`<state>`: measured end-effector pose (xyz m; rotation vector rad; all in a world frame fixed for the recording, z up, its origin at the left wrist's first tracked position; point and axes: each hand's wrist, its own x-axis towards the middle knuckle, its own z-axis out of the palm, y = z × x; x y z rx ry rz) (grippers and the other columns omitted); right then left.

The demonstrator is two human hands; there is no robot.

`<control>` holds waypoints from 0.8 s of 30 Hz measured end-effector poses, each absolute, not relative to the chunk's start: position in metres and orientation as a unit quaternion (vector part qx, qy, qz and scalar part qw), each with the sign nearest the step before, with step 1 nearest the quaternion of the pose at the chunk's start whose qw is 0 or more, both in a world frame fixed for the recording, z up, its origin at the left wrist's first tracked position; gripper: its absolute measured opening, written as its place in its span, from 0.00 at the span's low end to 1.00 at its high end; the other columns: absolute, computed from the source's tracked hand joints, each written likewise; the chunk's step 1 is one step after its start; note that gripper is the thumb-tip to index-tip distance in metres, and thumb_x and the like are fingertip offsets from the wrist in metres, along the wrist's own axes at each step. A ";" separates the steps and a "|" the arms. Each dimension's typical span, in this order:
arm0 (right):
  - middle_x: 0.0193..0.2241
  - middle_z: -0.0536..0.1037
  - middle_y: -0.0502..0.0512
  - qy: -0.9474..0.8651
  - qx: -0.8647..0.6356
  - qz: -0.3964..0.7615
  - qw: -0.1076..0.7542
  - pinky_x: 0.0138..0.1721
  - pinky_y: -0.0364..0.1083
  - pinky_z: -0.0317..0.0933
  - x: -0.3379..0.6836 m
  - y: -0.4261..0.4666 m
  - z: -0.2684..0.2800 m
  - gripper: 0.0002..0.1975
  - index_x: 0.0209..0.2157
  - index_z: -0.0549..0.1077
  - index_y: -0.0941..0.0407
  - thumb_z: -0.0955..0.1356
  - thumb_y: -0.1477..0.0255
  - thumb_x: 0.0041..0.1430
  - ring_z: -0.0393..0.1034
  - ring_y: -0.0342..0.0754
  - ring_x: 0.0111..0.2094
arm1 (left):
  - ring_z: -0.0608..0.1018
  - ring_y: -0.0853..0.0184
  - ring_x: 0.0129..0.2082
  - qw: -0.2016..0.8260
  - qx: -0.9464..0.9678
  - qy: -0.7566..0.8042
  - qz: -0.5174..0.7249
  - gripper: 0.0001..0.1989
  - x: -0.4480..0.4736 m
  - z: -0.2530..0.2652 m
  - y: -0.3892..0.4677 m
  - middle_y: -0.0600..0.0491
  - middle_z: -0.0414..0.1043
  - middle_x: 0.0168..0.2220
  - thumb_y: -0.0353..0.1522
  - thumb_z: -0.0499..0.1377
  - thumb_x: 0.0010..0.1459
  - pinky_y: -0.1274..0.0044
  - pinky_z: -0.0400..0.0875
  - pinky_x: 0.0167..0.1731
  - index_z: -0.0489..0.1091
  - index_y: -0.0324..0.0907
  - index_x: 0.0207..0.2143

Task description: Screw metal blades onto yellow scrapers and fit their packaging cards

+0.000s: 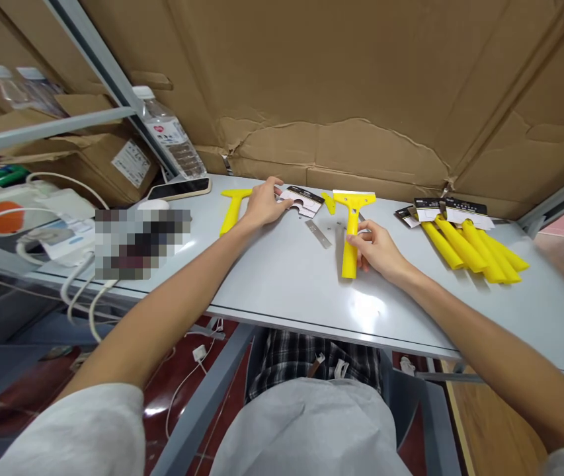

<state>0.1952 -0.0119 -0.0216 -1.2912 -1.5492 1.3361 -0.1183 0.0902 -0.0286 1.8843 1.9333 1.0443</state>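
A yellow scraper (349,254) stands nearly upright in the picture, its broad head at the top, with my right hand (375,248) closed around its handle. My left hand (264,203) reaches to the left end of a black-and-white cardboard header card (311,203); its thumb and fingers are apart at the card's edge, and no firm grip shows. Left of that hand lies a second yellow scraper (232,213). Between the hands are a flat metal blade (318,234), a small yellow plastic piece (329,202) and several tiny metal bits.
Several yellow scrapers (475,250) with header cards lie at the right. A phone (179,189), a water bottle (172,139) and a power strip with white cables (53,225) are on the left. Cardboard (336,79) walls off the back of the table (282,277).
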 end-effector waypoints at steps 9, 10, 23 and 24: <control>0.32 0.76 0.50 -0.609 -0.494 0.513 0.349 0.15 0.43 0.61 0.196 -0.010 -0.026 0.25 0.45 0.65 0.53 0.76 0.56 0.57 0.69 0.41 0.20 | 0.76 0.54 0.49 0.106 0.642 0.655 0.383 0.28 -0.116 -0.023 0.087 0.46 0.79 0.48 0.38 0.74 0.54 0.63 0.67 0.54 0.72 0.45 0.55; 0.33 0.76 0.50 -0.610 -0.494 0.512 0.349 0.15 0.43 0.61 0.196 -0.010 -0.026 0.25 0.45 0.65 0.53 0.76 0.55 0.57 0.69 0.41 0.20 | 0.77 0.55 0.47 0.105 0.640 0.656 0.386 0.27 -0.116 -0.023 0.087 0.46 0.79 0.47 0.38 0.74 0.53 0.64 0.68 0.54 0.73 0.44 0.54; 0.33 0.76 0.50 -0.613 -0.505 0.511 0.328 0.15 0.43 0.63 0.195 -0.012 -0.021 0.25 0.46 0.64 0.54 0.77 0.56 0.59 0.69 0.41 0.20 | 0.82 0.57 0.45 0.116 0.622 0.669 0.391 0.25 -0.112 -0.025 0.086 0.48 0.84 0.45 0.41 0.74 0.52 0.64 0.71 0.57 0.75 0.45 0.50; 0.33 0.76 0.50 -0.614 -0.506 0.511 0.325 0.15 0.43 0.63 0.195 -0.012 -0.021 0.26 0.46 0.65 0.54 0.77 0.56 0.58 0.69 0.41 0.20 | 0.83 0.57 0.45 0.117 0.621 0.669 0.392 0.25 -0.112 -0.026 0.087 0.48 0.84 0.45 0.41 0.75 0.51 0.64 0.72 0.57 0.75 0.45 0.50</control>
